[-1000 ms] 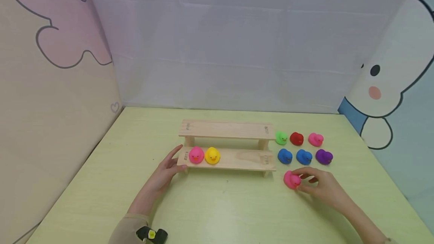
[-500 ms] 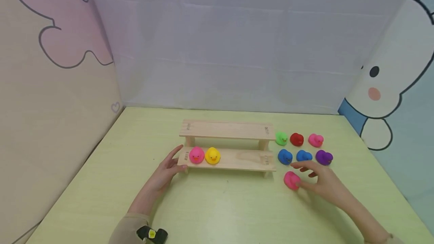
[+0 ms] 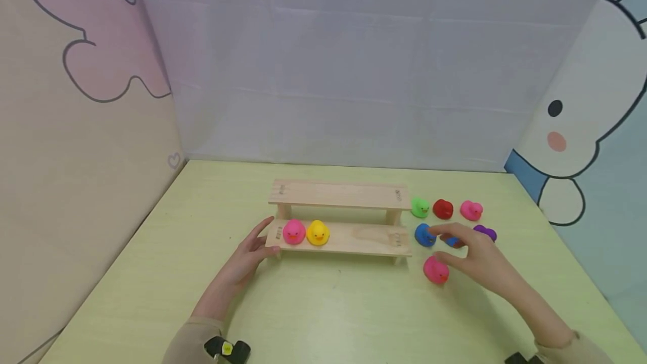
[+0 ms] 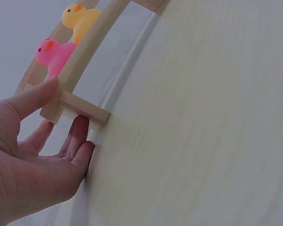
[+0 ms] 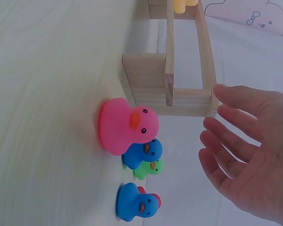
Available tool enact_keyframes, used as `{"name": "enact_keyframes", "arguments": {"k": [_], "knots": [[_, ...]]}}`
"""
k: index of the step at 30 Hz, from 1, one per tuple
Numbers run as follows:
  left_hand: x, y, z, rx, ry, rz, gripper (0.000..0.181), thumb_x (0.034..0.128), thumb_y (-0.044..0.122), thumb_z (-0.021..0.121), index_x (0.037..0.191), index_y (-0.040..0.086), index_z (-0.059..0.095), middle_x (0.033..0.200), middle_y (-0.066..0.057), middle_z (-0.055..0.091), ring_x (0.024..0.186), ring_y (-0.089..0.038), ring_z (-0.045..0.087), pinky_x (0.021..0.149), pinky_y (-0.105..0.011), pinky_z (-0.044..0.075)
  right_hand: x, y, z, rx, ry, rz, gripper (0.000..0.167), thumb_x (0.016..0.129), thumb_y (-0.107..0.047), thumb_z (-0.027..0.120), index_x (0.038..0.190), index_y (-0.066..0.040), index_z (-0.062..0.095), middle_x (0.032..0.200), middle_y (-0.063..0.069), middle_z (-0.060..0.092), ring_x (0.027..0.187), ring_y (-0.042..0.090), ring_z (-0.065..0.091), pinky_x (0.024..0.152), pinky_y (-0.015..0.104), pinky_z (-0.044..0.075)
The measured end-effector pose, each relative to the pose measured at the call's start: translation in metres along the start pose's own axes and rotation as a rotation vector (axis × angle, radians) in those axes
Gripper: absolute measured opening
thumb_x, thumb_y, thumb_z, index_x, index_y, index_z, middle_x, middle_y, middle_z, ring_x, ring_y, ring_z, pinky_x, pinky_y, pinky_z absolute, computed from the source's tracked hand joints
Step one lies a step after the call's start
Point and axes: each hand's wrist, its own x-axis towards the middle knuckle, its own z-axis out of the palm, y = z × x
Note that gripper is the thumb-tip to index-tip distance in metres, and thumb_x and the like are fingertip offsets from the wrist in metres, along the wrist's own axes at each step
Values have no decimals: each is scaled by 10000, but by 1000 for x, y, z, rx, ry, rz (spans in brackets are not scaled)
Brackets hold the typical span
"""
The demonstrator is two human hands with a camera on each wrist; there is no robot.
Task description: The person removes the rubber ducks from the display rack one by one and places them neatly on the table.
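Observation:
My left hand point(image 3: 246, 254) grips the left end of a two-tier wooden shelf point(image 3: 364, 239); in the left wrist view the thumb lies on the board's edge and the fingers bend beneath it. On the lower tier sit a pink duck point(image 3: 294, 232) and a yellow duck point(image 3: 318, 233), side by side. My right hand point(image 3: 477, 254) hovers over the ducks at the right, fingers loosely bent, holding nothing. Just below its thumb a pink duck point(image 3: 436, 270) stands on the table. A blue duck point(image 3: 424, 235) is by the fingertips; another blue duck point(image 5: 135, 202) is partly hidden in the head view.
Behind the right hand stand a green duck point(image 3: 420, 207), a red duck point(image 3: 442, 209) and a second loose pink duck point(image 3: 471, 210). A purple duck point(image 3: 485, 232) is partly covered by the hand. A pale cloth wall point(image 3: 343, 89) rises behind the table point(image 3: 323, 308).
My right hand has let go of the front pink duck and lifted up and away toward the blue ducks. That duck stays on the table. The left hand keeps its hold on the shelf.

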Motion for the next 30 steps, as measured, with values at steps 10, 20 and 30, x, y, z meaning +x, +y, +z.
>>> {"name": "enact_keyframes", "arguments": {"k": [10, 20, 30], "knots": [[0, 1, 0, 22, -7, 7, 755, 952, 176, 642, 1559, 359, 231, 1498, -190, 433, 1259, -258, 532, 1221, -565, 188, 20, -20, 16, 54, 4, -31, 377, 840, -153, 780, 1201, -124, 676, 1098, 30, 721, 860, 88, 623, 739, 237, 552], [2, 1, 0, 14, -5, 7, 763, 946, 152, 644, 1562, 341, 236, 1497, -205, 430, 1234, -255, 551, 1220, -570, 184, 45, -45, 38, 174, 25, -120, 369, 861, -132, 756, 1217, -96, 666, 1165, 51, 716, 1003, 230, 660, 797, 356, 582], [2, -2, 0, 12, 10, -13, 756, 939, 182, 661, 1549, 362, 253, 1488, -187, 445, 1279, -291, 513, 1221, -583, 173, 67, -66, 69, 318, 0, -102, 388, 876, -156, 747, 1252, -136, 654, 1224, 69, 693, 1084, 252, 643, 892, 401, 560]]}}
